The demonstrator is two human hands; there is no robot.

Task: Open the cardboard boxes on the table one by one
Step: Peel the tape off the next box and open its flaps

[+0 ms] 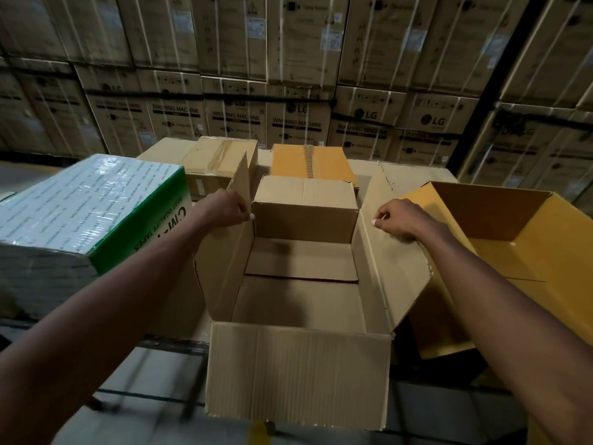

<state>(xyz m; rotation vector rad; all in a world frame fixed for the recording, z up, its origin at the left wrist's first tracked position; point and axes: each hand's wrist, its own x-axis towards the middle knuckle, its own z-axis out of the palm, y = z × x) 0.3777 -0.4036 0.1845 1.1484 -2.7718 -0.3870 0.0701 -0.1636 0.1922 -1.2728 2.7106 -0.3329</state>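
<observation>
A brown cardboard box (298,300) stands open and empty in front of me, its near flap hanging down over the table edge. My left hand (226,208) pinches the left side flap (240,178), which stands nearly upright. My right hand (399,220) presses on the right side flap (398,252), folded outward. The far flap stands up at the back. Behind it sit two taped, closed boxes: a brown one (221,159) and a yellow one (311,162).
An open, empty yellow box (519,252) sits at the right, touching the right flap. A plastic-wrapped green and white carton (86,203) stands at the left. Stacked washing-machine cartons (295,117) form a wall behind the table.
</observation>
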